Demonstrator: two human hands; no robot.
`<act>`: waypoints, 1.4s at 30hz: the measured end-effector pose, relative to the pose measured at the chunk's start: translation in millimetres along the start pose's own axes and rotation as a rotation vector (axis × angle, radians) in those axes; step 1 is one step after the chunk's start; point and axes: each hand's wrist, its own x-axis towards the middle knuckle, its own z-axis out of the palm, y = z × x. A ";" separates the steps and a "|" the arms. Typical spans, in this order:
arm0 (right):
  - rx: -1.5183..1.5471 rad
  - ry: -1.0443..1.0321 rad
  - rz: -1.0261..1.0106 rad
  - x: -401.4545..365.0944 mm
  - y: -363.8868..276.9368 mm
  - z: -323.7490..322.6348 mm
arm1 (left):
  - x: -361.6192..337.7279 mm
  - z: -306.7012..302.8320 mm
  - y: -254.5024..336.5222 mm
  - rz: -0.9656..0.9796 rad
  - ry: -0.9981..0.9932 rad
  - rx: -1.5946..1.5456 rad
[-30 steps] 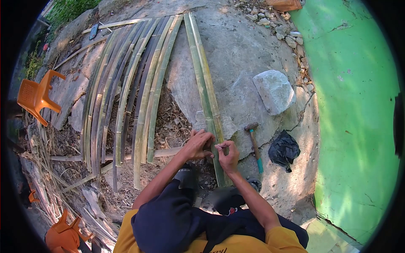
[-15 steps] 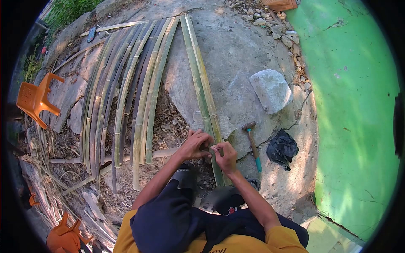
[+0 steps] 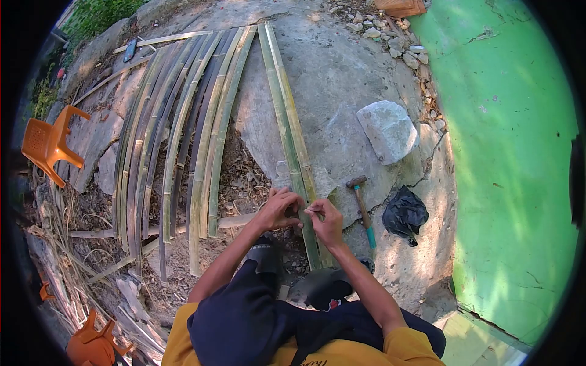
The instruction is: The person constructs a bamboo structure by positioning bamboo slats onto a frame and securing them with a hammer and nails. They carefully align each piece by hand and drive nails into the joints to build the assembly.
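My left hand [image 3: 281, 209] is by the left edge of two long green bamboo strips [image 3: 292, 143], its fingers curved and its thumb apart from them. Nothing shows in its grasp. Close beside it, over the strips' near part, my right hand [image 3: 326, 223] has thumb and forefinger pinched together. Whatever sits in that pinch is too small to make out. A hammer [image 3: 364, 215] with a wood and teal handle lies on the ground just right of my right hand.
Several bamboo strips [image 3: 204, 131] lie side by side on the left, across a crosswise strip [image 3: 235, 222]. To the right are a pale stone block [image 3: 389, 132], a black plastic bag [image 3: 405, 215] and a green surface [image 3: 500, 152]. An orange chair [image 3: 55, 143] stands far left.
The whole view has shifted slightly, so the surroundings sit a little further left. Both hands keep nearly the same pose over the bamboo strips.
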 end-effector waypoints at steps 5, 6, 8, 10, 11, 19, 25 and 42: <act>0.246 -0.008 0.178 -2.8 8.0 -0.6 | -2.3 3.5 -1.1 -0.010 0.053 0.002; 0.246 -0.011 0.176 -2.0 6.2 -0.7 | -2.3 2.9 0.7 -0.012 0.062 0.005; 0.251 -0.008 0.218 -0.6 2.9 -2.2 | -1.5 1.5 4.7 -0.012 0.070 0.008; 0.247 -0.021 0.208 0.1 3.8 -2.4 | -1.8 1.1 5.0 -0.015 0.078 0.008; 0.242 -0.032 0.199 0.6 4.6 -3.2 | -1.3 0.8 5.1 -0.014 0.078 0.008; 0.166 -0.100 0.089 4.8 1.2 -8.3 | -1.7 0.5 4.2 -0.002 0.072 -0.003; -0.077 -0.158 -0.092 10.3 -13.5 -14.6 | -2.3 -5.6 11.3 0.013 0.063 -0.042; -0.124 -0.179 -0.313 13.9 -1.3 -18.5 | -4.5 22.5 -6.4 0.067 0.278 0.031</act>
